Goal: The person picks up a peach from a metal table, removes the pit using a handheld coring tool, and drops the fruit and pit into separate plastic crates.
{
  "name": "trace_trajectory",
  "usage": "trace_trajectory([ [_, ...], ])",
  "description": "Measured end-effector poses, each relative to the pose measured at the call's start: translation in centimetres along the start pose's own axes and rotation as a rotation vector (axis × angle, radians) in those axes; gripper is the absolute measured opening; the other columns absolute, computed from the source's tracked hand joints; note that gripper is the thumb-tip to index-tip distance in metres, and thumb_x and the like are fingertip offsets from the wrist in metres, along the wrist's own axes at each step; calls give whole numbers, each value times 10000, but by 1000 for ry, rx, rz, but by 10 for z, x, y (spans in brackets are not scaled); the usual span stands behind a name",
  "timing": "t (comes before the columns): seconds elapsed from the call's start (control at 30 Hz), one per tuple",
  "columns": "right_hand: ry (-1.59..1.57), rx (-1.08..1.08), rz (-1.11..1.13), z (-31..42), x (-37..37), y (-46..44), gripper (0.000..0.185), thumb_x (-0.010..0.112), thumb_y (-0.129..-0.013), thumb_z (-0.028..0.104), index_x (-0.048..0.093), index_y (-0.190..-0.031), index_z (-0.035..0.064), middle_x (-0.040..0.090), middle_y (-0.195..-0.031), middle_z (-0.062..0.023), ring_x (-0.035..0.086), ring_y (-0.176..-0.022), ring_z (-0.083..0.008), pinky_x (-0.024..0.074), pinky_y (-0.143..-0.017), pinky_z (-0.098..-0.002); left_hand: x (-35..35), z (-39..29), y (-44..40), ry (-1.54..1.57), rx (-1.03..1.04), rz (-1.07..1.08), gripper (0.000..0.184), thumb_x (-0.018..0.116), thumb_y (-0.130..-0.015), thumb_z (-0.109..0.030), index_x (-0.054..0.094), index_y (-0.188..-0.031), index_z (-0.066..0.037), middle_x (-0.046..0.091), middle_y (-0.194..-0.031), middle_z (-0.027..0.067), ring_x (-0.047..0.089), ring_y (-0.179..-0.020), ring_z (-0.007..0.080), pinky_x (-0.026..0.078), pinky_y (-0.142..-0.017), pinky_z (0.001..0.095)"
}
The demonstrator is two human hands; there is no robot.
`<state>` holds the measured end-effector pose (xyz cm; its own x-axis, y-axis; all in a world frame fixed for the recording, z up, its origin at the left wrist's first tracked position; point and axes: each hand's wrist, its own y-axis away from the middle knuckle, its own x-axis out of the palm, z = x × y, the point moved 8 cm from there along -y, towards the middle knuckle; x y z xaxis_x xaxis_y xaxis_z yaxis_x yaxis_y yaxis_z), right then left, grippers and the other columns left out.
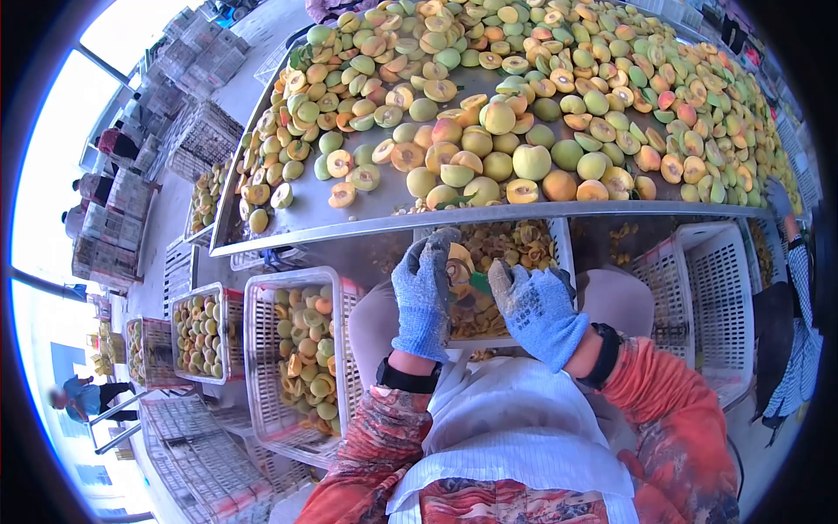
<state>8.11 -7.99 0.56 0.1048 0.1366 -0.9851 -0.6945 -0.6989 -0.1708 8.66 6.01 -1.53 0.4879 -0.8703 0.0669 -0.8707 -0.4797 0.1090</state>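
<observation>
My left hand [424, 293], in a blue-grey glove, is closed around a peach half [459, 258], its cut yellow side partly showing past the fingers. Close beside it, my right hand [537, 307] in a matching glove is closed on a small green tool [480, 282]; its exact kind is hidden by the fingers. Both hands are over a crate [564, 249] between my knees, which holds peach scraps and pits [515, 244]. Just beyond them, the metal table [375, 229] carries a large heap of whole and halved peaches [497, 166].
At my left stands a white crate [254, 349] of peach halves, with more filled crates [234, 336] beyond. A white basket [724, 297] is at my right. Stacked crates [205, 140] line the left side. Another person's gloved hand [777, 197] is at the table's right end.
</observation>
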Motion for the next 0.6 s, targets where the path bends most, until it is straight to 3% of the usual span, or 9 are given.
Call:
trace_trajectory([
  [0.07,-29,5,-31,-5,-4,-1,418,518,-749,133,486,-1139,-16,563,-774,-124,557,-618,-250,417,-568,-389,3,-2,-5,48,2,22,231,529,-872,-166,622,-988,11,622,-888,64,585,-773,121,486,-670,245],
  [0.13,-63,-24,-247,-10,-24,-1,397,517,-755,154,491,-1124,8,565,-722,-84,574,-576,-207,408,-503,-378,6,-4,-8,97,-3,39,238,527,-872,-167,621,-991,16,621,-894,65,581,-770,120,482,-675,240],
  [0.17,-62,-22,-250,-10,-26,-1,397,517,-755,154,491,-1124,8,565,-722,-84,574,-576,-207,408,-503,-378,11,-7,-10,139,-25,44,239,524,-873,-166,624,-987,20,622,-896,64,576,-775,117,475,-687,238],
  [0.37,6,-2,-100,-7,-15,2,412,524,-748,148,492,-1129,-8,573,-723,-100,577,-584,-225,416,-511,-387,18,-15,-2,72,28,59,230,514,-879,-141,621,-996,26,624,-914,53,549,-794,90,448,-702,217],
  [0.47,-123,29,-19,1,-10,4,420,523,-744,142,494,-1132,-15,585,-716,-109,583,-577,-235,422,-511,-384,12,-13,3,23,71,22,217,518,-882,-113,609,-1021,26,621,-919,42,532,-777,69,439,-675,202],
  [0.53,-461,135,114,0,-1,6,499,567,-707,111,457,-1160,-68,592,-791,-161,590,-622,-292,443,-566,-401,8,-12,5,-17,93,-4,211,519,-879,-100,607,-1024,26,621,-918,42,534,-766,71,441,-666,203],
  [0.57,-468,138,117,1,9,7,499,567,-707,111,457,-1160,-68,592,-791,-161,590,-622,-292,443,-566,-401,6,-11,6,14,85,-13,210,516,-881,-100,608,-1022,26,621,-915,41,536,-755,72,443,-656,204],
  [0.6,-412,93,-32,0,11,7,448,541,-731,125,478,-1145,-37,589,-754,-135,587,-596,-266,433,-536,-394,5,-12,6,45,79,-20,208,513,-883,-99,608,-1020,25,621,-912,41,537,-744,73,445,-647,205],
])
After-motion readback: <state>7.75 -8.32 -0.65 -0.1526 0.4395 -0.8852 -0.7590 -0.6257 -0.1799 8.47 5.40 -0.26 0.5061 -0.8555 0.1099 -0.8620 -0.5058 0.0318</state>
